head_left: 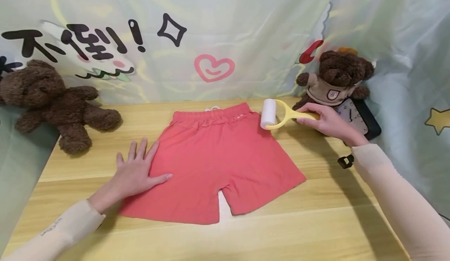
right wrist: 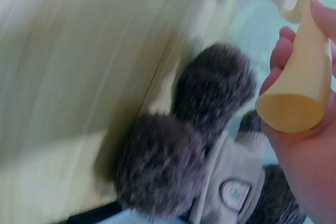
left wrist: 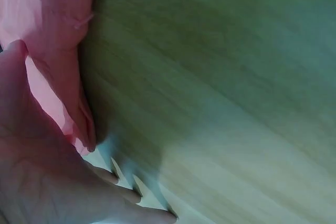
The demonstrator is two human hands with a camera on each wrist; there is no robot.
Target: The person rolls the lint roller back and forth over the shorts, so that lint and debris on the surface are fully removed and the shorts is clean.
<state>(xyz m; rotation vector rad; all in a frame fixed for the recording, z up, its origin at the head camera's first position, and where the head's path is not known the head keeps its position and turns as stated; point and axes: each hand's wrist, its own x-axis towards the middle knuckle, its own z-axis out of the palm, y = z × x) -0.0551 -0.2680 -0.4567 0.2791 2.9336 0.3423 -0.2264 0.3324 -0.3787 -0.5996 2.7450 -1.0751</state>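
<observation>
A pair of red shorts (head_left: 207, 163) lies spread on the wooden table, waistband toward the back wall. My left hand (head_left: 137, 173), fingers spread and straight, rests at the left edge of the shorts, its thumb over the fabric. In the left wrist view that hand (left wrist: 47, 171) shows beside the pinkish cloth (left wrist: 58, 35). My right hand (head_left: 328, 122) grips the yellow handle of a lint roller (head_left: 268, 114), whose white roll overlaps the upper right corner of the shorts. The right wrist view shows fingers curled round the flared handle (right wrist: 299, 77).
A brown teddy bear (head_left: 52, 104) sits at the left edge. Another bear in a beige shirt (head_left: 334, 81) sits at the back right, with a dark-framed clock (head_left: 355, 116) beside it. A small black object (head_left: 346, 161) lies near the right sleeve. Printed cloth (head_left: 253, 38) hangs behind the table.
</observation>
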